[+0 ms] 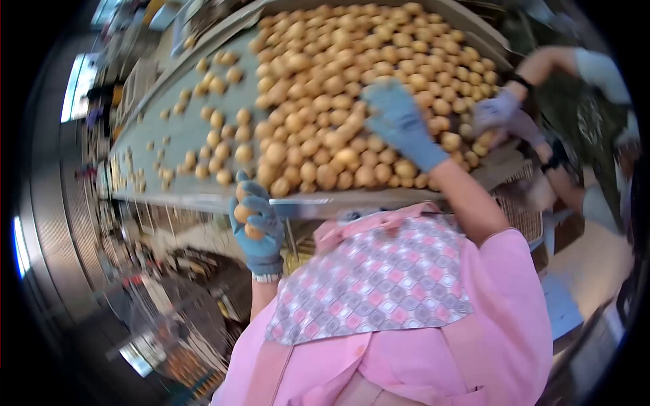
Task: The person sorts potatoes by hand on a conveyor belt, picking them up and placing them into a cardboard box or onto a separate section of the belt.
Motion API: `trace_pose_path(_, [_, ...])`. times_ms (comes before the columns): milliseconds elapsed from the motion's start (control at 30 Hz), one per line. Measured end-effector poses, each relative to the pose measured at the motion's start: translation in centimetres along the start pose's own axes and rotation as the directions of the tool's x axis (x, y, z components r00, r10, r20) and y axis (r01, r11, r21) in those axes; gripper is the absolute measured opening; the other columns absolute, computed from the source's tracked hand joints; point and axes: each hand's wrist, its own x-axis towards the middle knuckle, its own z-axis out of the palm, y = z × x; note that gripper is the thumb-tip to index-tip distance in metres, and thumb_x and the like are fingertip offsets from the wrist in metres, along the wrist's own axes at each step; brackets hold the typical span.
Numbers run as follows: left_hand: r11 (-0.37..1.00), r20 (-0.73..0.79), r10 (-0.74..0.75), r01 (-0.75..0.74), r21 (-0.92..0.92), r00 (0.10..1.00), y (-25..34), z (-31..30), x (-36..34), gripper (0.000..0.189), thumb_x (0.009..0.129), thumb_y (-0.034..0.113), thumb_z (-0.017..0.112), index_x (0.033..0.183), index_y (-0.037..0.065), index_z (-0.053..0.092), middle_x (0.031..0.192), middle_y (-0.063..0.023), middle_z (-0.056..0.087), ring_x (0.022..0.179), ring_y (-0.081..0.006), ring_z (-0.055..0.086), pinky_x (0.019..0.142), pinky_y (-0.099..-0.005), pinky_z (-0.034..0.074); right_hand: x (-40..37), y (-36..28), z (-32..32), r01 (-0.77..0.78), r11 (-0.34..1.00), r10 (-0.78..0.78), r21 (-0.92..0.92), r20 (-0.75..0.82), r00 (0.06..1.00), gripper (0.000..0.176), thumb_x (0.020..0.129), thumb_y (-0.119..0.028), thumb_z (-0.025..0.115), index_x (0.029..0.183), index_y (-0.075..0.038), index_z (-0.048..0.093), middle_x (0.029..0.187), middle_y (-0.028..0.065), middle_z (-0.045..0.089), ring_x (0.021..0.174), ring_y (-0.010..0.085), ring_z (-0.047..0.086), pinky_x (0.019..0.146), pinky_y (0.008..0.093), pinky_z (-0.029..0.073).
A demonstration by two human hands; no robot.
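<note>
My left hand (257, 223), in a blue-grey work glove, is raised at the near edge of the sorting belt. Its fingers are closed around several round yellow-brown fruits (244, 213), whose exact kind I cannot make out. Over the large heap of the same round fruits (325, 101) reaches my right hand (399, 122), gloved alike, back of the hand up. It is blurred, and its fingertips are turned down toward the heap, so whether a fruit is in them is hidden.
Scattered fruits lie on the green belt (183, 125) to the left. A metal rail (311, 201) runs along its near edge. At right, a co-worker's gloved hands (497, 115) touch the heap's edge. Crates and racks (196, 304) stand below left.
</note>
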Motion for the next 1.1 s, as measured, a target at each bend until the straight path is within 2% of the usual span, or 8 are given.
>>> trace_pose_path(200, [0.88, 0.076, 0.473, -0.466, -0.092, 0.878, 7.4, -4.5, -12.2, 0.045, 0.104, 0.018, 0.064, 0.147, 0.006, 0.055, 0.145, -0.0077, 0.062, 0.123, -0.0192, 0.068, 0.1, -0.0381, 0.064, -7.5, -3.6, -6.5, -0.123, 0.992, 0.122, 0.011, 0.037, 0.992, 0.046, 0.098, -0.01, 0.07, 0.144, -0.007, 0.065, 0.146, 0.0168, 0.065, 0.135, 0.0362, 0.06, 0.115, 0.0462, 0.046])
trace_pose_path(400, [0.585, -0.479, 0.72, -0.81, 0.03, 0.502, 24.6, -20.1, -21.6, 0.054, 0.104, 0.033, 0.057, 0.151, 0.005, 0.055, 0.141, -0.0162, 0.066, 0.122, -0.032, 0.07, 0.11, -0.0524, 0.058, -10.6, -3.9, -5.7, -0.237, 0.971, 0.238, -0.033, 0.058, 0.969, 0.046, 0.098, -0.008, 0.068, 0.144, -0.006, 0.064, 0.146, 0.0164, 0.065, 0.136, 0.0358, 0.059, 0.116, 0.046, 0.045])
trace_pose_path(567, [0.516, -0.498, 0.856, -0.302, 0.802, 0.138, 24.4, -17.2, -17.1, 0.049, 0.112, 0.032, 0.04, 0.153, 0.009, 0.057, 0.151, -0.0162, 0.061, 0.141, -0.0401, 0.053, 0.125, -0.0505, 0.038, -11.1, -4.3, -7.5, -0.231, 0.973, 0.232, -0.024, 0.074, 0.97, 0.043, 0.096, -0.007, 0.07, 0.139, -0.006, 0.067, 0.142, 0.0159, 0.067, 0.129, 0.0344, 0.064, 0.111, 0.0443, 0.05])
trace_pose_path(633, [-0.156, 0.159, 0.987, 0.083, 0.984, -0.023, 23.2, -12.8, -13.0, 0.049, 0.112, 0.027, 0.044, 0.156, 0.006, 0.052, 0.155, -0.0175, 0.056, 0.141, -0.0388, 0.053, 0.121, -0.0492, 0.041, -11.8, -4.8, -8.4, -0.288, 0.956, 0.283, 0.053, 0.092, 0.955, 0.04, 0.096, -0.008, 0.071, 0.137, -0.006, 0.069, 0.138, 0.0152, 0.07, 0.124, 0.0335, 0.067, 0.107, 0.0433, 0.053])
trace_pose_path(733, [-0.795, 0.738, 0.606, 0.187, 0.577, 0.297, 16.6, -5.7, -5.3, 0.049, 0.109, 0.022, 0.051, 0.155, 0.005, 0.051, 0.159, -0.0177, 0.052, 0.141, -0.0373, 0.052, 0.118, -0.0483, 0.042, -12.1, -4.1, -7.6, -0.306, 0.949, 0.304, 0.072, 0.04, 0.952, 0.036, 0.096, -0.008, 0.071, 0.133, -0.007, 0.072, 0.13, 0.0144, 0.073, 0.118, 0.0336, 0.069, 0.102, 0.0429, 0.056])
trace_pose_path(867, [-0.965, 0.34, -0.059, -0.141, 0.222, 0.939, 2.4, -0.9, 5.6, 0.044, 0.098, 0.021, 0.067, 0.141, 0.011, 0.066, 0.158, -0.0132, 0.053, 0.145, -0.0366, 0.049, 0.124, -0.0504, 0.035, -8.3, -4.6, -4.7, -0.049, 0.997, 0.053, 0.065, -0.059, 0.997, 0.032, 0.095, -0.01, 0.071, 0.126, -0.008, 0.073, 0.122, 0.0121, 0.075, 0.11, 0.0323, 0.07, 0.094, 0.0423, 0.057])
trace_pose_path(1000, [-0.898, -0.001, -0.422, -0.418, -0.14, 0.907, 0.8, -1.5, 10.7, 0.044, 0.091, 0.023, 0.076, 0.133, 0.014, 0.072, 0.152, -0.0131, 0.058, 0.145, -0.0377, 0.049, 0.125, -0.0531, 0.032, -3.9, -6.0, -3.5, 0.123, 0.988, -0.12, 0.09, -0.03, 0.992, 0.026, 0.092, -0.014, 0.071, 0.118, -0.011, 0.074, 0.105, 0.009, 0.073, 0.096, 0.0298, 0.069, 0.082, 0.0418, 0.056])
trace_pose_path(1100, [-0.923, 0.078, -0.379, -0.383, 0.038, 0.922, 5.8, 0.9, 14.3, 0.048, 0.083, 0.025, 0.083, 0.128, 0.016, 0.071, 0.139, -0.0144, 0.063, 0.134, -0.0386, 0.056, 0.119, -0.0549, 0.038, -0.3, -6.0, -2.3, 0.131, 0.981, -0.122, 0.144, -0.071, 0.99, 0.024, 0.091, -0.015, 0.069, 0.115, -0.012, 0.073, 0.099, 0.0062, 0.071, 0.092, 0.0279, 0.068, 0.076, 0.0419, 0.055])
